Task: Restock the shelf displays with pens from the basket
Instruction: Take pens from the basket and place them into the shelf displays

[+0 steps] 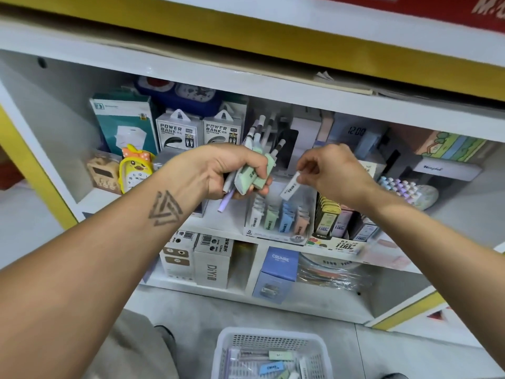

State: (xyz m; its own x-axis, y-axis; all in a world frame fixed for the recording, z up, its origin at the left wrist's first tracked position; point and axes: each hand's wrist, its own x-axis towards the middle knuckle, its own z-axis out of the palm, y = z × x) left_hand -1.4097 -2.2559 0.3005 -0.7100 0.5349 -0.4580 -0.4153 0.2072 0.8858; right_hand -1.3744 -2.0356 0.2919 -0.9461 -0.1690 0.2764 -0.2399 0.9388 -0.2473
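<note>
My left hand (235, 170) grips a bundle of pens (257, 160) with pale green caps and white barrels, tips pointing up toward the shelf. My right hand (328, 170) pinches a single white-capped pen (291, 188), held tilted just above the clear pen display (276, 217), which holds rows of white, green, blue and peach pens. A white mesh basket (270, 340) stands on the floor below, with several more pens lying in it.
A second display of dark and pink pens (338, 222) sits right of the first. Power bank boxes (177, 132), a yellow duck clock (135, 170) and a pastel keyboard (404, 187) share the shelf. Boxes fill the lower shelf (210, 263). The shelf board overhead (246, 80) hangs close.
</note>
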